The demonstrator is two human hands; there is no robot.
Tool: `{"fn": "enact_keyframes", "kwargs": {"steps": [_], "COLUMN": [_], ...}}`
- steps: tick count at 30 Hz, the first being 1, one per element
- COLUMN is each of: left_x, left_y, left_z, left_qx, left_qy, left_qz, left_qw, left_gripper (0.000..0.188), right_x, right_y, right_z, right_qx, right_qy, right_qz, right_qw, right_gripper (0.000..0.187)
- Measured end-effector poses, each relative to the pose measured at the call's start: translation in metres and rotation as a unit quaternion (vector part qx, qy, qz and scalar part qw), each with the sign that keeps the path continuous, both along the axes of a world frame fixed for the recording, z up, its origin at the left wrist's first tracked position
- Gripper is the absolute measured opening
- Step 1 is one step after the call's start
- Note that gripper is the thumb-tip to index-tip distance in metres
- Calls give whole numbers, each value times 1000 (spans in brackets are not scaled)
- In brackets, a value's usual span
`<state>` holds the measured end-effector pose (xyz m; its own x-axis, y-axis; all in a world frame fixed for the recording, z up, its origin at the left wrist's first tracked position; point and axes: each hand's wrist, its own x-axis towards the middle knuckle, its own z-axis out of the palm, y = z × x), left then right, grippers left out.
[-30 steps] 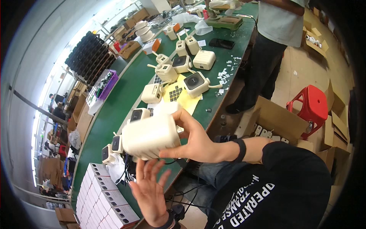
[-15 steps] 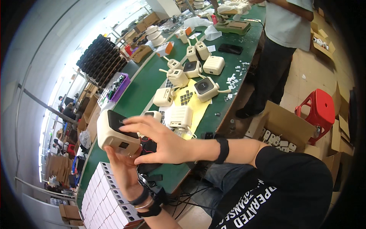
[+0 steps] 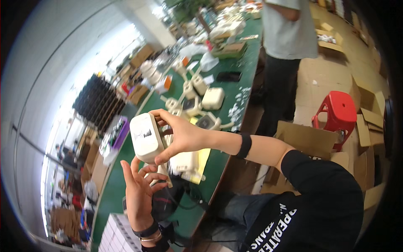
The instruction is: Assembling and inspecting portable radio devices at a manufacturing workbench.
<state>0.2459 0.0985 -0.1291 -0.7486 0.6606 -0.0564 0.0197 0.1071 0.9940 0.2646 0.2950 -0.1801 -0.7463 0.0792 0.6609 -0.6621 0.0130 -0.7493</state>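
A cream, rounded box-shaped device [image 3: 144,136] is raised above the green table, its pale face with dark print turned toward me. My right hand [image 3: 182,133] grips its right side, thumb at the lower edge and fingers over the top. Just below it, my left hand [image 3: 140,195] is open, palm up with the fingers apart; whether a fingertip touches the device I cannot tell. Behind my right hand, several similar cream devices with straps, among them a plain one [image 3: 213,98] and a dark-panelled one [image 3: 208,122], stand around a yellow sheet [image 3: 204,161].
White boxes [image 3: 114,235] are stacked at the near left. A black phone [image 3: 228,76] and small white scraps [image 3: 238,105] lie along the table's right side. A person [image 3: 285,46] stands beyond that edge. A red stool [image 3: 338,113] and an open carton [image 3: 308,138] are on the floor.
The device has been turned from its black panel to its printed pale face. My right hand has taken hold of it, and my left hand has let go and dropped below. The view has shifted.
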Motion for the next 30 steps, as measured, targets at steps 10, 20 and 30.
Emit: {"fn": "enact_keyframes", "kwargs": {"steps": [10,20,30], "left_x": [2,19,19], "left_y": [101,117,51], "left_z": [32,6,-7], "left_qx": [195,68,94], "left_qy": [70,625,423], "left_qz": [-65,122,18], "left_qw": [976,768,901], "left_gripper": [58,83,61], "right_x": [22,56,59], "right_y": [90,56,10], "right_z": [67,40,-33], "right_qx": [174,-325,-200], "right_qy": [258,-3,-122], "right_qz": [-248,136,107], "right_qw": [917,936,966], "right_gripper": [107,68,89]}}
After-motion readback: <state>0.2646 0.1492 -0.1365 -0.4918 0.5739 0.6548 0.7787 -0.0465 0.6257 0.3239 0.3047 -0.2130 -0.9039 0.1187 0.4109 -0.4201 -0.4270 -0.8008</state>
